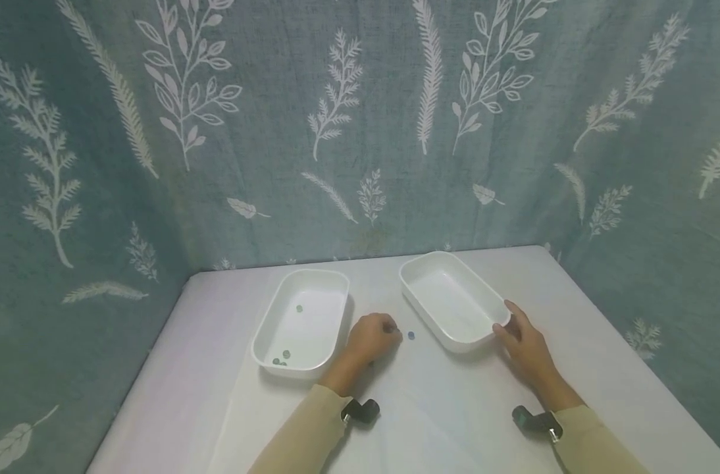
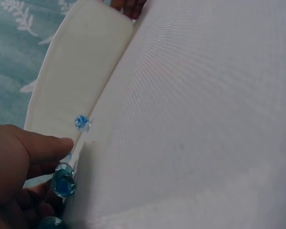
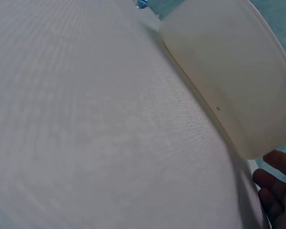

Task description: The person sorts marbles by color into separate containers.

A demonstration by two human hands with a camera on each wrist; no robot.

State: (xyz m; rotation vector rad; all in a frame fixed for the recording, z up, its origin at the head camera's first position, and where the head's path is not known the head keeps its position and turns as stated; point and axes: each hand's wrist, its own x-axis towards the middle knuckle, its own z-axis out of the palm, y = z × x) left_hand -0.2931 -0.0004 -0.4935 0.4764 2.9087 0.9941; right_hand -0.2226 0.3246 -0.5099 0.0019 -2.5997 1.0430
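My left hand (image 1: 373, 337) is low over the table between two white trays, its fingers curled around a blue-green glass marble (image 2: 64, 184). Another marble (image 2: 51, 223) shows below those fingers; whether they touch it I cannot tell. Just beyond the fingertips a clear marble with blue inside (image 2: 82, 122) lies loose on the cloth. At the near right corner of the right tray (image 1: 455, 341), my right hand (image 1: 526, 345) grips the rim with thumb and fingers. The right wrist view shows that tray's outer wall (image 3: 219, 76) and part of the fingers (image 3: 271, 186).
The left tray (image 1: 329, 367) holds several greenish marbles (image 1: 286, 354), mostly near its front end. A white cloth (image 1: 431, 421) covers the table. Patterned blue-green curtains (image 1: 372, 131) stand behind it and at both sides.
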